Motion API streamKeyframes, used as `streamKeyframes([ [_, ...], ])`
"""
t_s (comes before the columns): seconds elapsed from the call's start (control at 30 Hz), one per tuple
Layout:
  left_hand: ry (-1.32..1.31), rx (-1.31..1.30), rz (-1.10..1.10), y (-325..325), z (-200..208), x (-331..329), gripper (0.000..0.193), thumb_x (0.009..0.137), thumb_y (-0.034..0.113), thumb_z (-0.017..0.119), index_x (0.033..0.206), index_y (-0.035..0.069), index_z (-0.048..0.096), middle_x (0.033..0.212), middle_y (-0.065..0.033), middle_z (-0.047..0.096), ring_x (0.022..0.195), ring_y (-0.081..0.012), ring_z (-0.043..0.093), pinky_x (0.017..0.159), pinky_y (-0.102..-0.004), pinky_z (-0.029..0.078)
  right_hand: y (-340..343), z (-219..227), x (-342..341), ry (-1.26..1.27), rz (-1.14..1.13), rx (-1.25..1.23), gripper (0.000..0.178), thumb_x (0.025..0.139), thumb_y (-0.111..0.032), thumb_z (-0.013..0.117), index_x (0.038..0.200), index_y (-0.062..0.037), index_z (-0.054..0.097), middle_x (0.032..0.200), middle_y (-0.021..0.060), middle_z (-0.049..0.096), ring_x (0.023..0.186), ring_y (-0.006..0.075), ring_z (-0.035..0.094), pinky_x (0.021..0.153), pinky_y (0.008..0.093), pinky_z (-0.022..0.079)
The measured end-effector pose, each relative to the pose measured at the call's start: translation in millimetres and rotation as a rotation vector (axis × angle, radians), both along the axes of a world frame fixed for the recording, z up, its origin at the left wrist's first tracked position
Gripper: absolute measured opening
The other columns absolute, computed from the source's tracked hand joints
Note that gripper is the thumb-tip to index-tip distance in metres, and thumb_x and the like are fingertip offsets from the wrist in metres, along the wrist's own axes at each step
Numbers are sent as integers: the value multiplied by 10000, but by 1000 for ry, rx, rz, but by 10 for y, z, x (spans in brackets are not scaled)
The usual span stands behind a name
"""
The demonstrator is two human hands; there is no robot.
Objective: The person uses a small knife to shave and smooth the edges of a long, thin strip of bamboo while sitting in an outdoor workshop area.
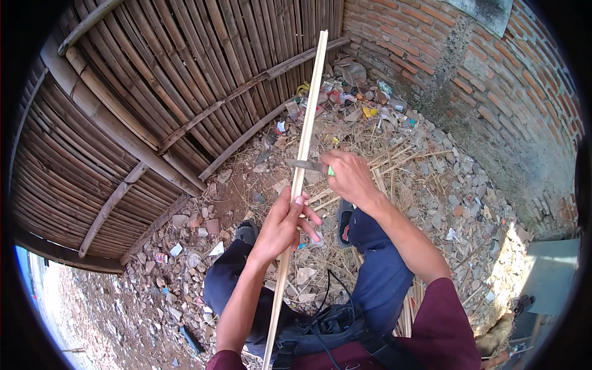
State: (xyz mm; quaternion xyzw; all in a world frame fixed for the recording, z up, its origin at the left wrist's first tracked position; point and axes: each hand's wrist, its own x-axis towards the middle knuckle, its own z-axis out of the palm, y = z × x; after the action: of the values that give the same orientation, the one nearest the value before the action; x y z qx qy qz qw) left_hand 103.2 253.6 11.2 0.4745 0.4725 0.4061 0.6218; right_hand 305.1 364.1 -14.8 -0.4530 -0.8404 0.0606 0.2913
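A long, pale bamboo strip runs upright through the middle of the view, its lower end passing over my lap. My left hand is closed round it below the middle, thumb on top and some fingers loosely out to the right. In my right hand is a knife with a green handle. Its grey blade lies crosswise against the strip, a little above my left hand. The fingers of my right hand wrap the handle and hide most of it.
Rubble and dry straw cover the ground, with litter heaped at the far corner. A bamboo wall stands at left, a brick wall at right. Cut bamboo strips lie beyond my right knee. Black cords lie on my lap.
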Motion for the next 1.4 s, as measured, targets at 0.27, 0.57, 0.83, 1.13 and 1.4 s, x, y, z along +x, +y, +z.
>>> streamKeyframes([
  [0.27, 2, 60, -31, 89, -132, -22, 329, 1199, 317, 349, 1232, 40, 524, 796, -97, 679, 445, -146, 603, 358, -238, 353, -5, -44, -97, 0, 22, 25, 150, 762, 19, 648, 871, -33, 737, 799, 179, 747, 723, 388, 745, 680, 515, 594],
  [0.57, 6, 31, -28, -36, -148, -89, 339, 1199, 324, 370, 1192, 35, 545, 681, -80, 632, 368, -90, 468, 357, -239, 353, 93, -7, -239, -24, -46, 106, 141, 731, 10, 674, 853, -23, 738, 720, 211, 731, 649, 364, 752, 607, 479, 592],
  [0.83, 18, -1, -73, -174, -121, -96, 308, 1203, 278, 350, 1184, 37, 540, 678, -68, 627, 380, -82, 456, 380, -257, 362, 314, 61, -88, 72, -201, 52, 202, 726, 6, 661, 893, -32, 768, 684, 222, 715, 663, 367, 754, 650, 490, 600],
  [1.13, -34, 8, -12, -160, -264, -100, 318, 1198, 303, 396, 1122, 47, 570, 617, 31, 452, 442, -66, 404, 424, -270, 352, 109, -35, -228, -49, 68, 48, 105, 690, -63, 676, 771, -32, 735, 763, 173, 739, 694, 391, 731, 652, 497, 583],
  [1.4, 63, 85, 45, -206, -387, -29, 328, 1188, 312, 441, 1036, 60, 586, 632, 66, 400, 547, -43, 358, 504, -267, 295, 192, -140, -171, -9, 48, 37, 122, 697, -14, 688, 807, -12, 741, 648, 205, 702, 606, 383, 733, 619, 488, 603],
])
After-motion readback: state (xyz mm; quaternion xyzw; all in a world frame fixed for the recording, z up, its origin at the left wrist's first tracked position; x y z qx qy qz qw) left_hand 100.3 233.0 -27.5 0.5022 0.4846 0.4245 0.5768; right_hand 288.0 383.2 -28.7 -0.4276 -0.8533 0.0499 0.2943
